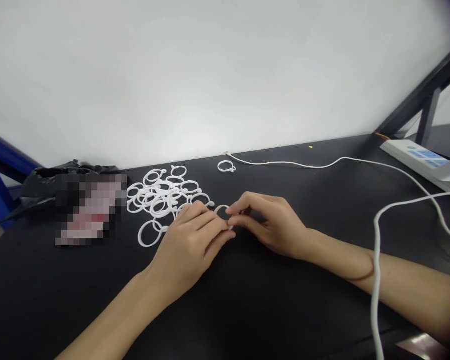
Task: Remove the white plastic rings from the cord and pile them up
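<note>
My left hand (195,240) and my right hand (270,222) meet at the middle of the black table (247,310). Both pinch one small white plastic ring (222,209) between their fingertips; the fingers hide most of it. A pile of several white rings (161,195) lies just left of my left hand, and one larger ring (148,234) rests at its near edge. A single white ring (227,166) lies apart, farther back toward the wall.
A black plastic bag (45,185) and a blurred-out patch sit at the left. A white cable (322,165) runs along the back, and another white cable (377,270) crosses my right forearm. A white device (423,162) stands at the far right beside a dark frame.
</note>
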Action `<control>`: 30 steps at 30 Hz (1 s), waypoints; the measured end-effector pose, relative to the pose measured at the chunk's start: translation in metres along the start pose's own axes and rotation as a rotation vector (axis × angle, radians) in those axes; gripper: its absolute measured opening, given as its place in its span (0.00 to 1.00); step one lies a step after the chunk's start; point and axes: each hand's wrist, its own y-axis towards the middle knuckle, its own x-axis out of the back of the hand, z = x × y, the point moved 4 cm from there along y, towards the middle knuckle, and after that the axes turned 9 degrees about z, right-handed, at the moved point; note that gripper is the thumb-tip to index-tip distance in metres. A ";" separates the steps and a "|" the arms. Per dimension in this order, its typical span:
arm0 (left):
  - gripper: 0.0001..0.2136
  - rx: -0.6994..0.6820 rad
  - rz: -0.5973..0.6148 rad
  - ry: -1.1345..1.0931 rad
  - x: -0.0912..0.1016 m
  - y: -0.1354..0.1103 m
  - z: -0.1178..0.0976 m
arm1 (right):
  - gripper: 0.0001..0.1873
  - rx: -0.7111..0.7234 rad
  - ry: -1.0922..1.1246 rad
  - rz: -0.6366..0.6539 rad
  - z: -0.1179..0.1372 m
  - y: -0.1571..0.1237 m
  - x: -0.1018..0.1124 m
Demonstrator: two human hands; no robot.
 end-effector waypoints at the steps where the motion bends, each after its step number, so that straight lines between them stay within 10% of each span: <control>1: 0.06 -0.003 -0.003 -0.001 0.000 0.000 0.000 | 0.02 0.003 0.002 0.001 0.000 0.000 0.000; 30: 0.05 -0.023 0.013 -0.031 -0.002 0.000 -0.003 | 0.06 0.116 -0.025 0.045 0.004 0.000 -0.001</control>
